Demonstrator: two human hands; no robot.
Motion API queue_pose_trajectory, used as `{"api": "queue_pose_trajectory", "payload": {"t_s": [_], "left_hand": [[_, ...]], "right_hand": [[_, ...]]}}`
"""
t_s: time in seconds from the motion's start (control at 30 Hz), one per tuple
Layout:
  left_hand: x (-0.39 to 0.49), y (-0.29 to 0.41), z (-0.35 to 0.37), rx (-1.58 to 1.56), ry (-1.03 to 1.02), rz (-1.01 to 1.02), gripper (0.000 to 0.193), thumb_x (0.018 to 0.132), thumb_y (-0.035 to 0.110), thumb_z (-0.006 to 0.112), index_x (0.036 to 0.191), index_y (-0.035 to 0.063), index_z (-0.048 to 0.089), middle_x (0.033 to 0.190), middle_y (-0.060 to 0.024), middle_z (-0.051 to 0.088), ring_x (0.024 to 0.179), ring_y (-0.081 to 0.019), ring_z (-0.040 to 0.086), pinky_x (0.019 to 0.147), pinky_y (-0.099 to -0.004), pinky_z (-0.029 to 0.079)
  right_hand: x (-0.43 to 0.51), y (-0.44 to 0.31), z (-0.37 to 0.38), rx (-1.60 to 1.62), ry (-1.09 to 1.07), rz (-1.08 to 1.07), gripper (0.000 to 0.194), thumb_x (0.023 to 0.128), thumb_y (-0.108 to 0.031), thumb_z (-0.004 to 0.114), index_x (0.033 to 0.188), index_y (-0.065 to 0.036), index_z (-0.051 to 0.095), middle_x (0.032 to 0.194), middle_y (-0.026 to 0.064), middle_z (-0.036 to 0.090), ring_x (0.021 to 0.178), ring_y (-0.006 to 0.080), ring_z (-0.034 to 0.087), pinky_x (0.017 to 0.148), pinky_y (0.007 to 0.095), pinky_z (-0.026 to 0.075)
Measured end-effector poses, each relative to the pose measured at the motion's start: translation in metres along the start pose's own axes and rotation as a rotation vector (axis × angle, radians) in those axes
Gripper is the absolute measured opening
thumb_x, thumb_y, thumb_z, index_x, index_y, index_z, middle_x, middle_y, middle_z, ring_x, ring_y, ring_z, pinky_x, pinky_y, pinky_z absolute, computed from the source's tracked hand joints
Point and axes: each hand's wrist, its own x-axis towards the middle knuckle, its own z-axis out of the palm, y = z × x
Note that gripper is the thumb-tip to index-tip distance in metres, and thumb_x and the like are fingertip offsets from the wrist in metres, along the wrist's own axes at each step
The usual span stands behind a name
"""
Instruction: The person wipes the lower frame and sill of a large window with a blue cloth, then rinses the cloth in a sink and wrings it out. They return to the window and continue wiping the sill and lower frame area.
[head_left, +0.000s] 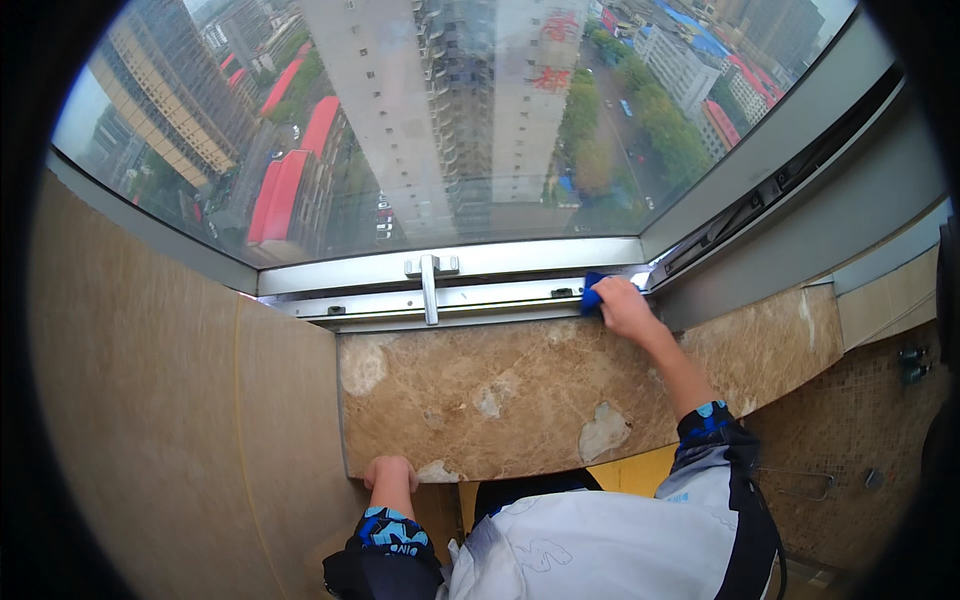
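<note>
A blue cloth is gripped in my right hand and pressed against the right end of the lower window frame. My left hand rests on the front edge of the brown marble sill, near its left corner, with the fingers partly hidden. Between the two, higher up, a silver window handle points down from the sash over the frame. The window sash stands slightly ajar, with a dark gap beneath its bottom rail.
A beige tiled wall borders the sill on the left. Behind the window glass are tall buildings and a street far below. The open sash side shows a metal stay arm at the right. Lower right is a mosaic-tiled wall with a metal bar.
</note>
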Motion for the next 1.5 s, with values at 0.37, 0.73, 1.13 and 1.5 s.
{"api": "queue_pose_trajectory", "payload": {"t_s": [0.37,0.73,1.13,1.5], "left_hand": [[-0.005,0.0,-0.003,0.005,-0.041,-0.01,0.04,0.076,0.033,0.068,0.115,0.0245,0.065,0.122,0.0011,0.062,0.116,-0.0192,0.056,0.096,-0.0386,0.044],[0.003,0.002,-0.006,0.063,-0.089,-0.045,0.03,0.078,0.034,0.063,0.105,0.0213,0.065,0.11,-0.0015,0.065,0.103,-0.0184,0.061,0.089,-0.0399,0.049],[0.018,0.002,-0.007,0.015,-0.083,-0.064,0.045,0.073,0.034,0.069,0.117,0.0249,0.062,0.121,-0.0001,0.061,0.114,-0.0216,0.057,0.092,-0.042,0.046],[-0.005,-0.002,0.002,-0.005,0.022,0.008,0.037,0.078,0.037,0.064,0.112,0.0229,0.065,0.116,-0.0022,0.065,0.107,-0.0194,0.062,0.093,-0.04,0.047]], "right_hand": [[0.015,-0.052,0.024,0.028,0.263,0.0,0.028,0.068,0.0,0.061,0.096,-0.002,0.058,0.092,0.0118,0.057,0.091,0.031,0.054,0.082,0.0403,0.041],[0.035,-0.071,0.028,-0.046,0.195,-0.098,0.019,0.071,-0.005,0.057,0.09,-0.004,0.056,0.089,0.01,0.058,0.085,0.0274,0.055,0.077,0.0377,0.041],[0.029,-0.035,0.023,0.836,0.258,0.529,0.019,0.091,-0.011,0.051,0.102,0.0,0.062,0.092,0.0171,0.065,0.086,0.0221,0.064,0.078,0.0304,0.048],[0.001,-0.014,-0.026,-0.005,0.622,0.091,0.032,0.068,0.005,0.054,0.099,-0.003,0.059,0.093,0.0161,0.061,0.088,0.0356,0.058,0.083,0.045,0.045]]}}
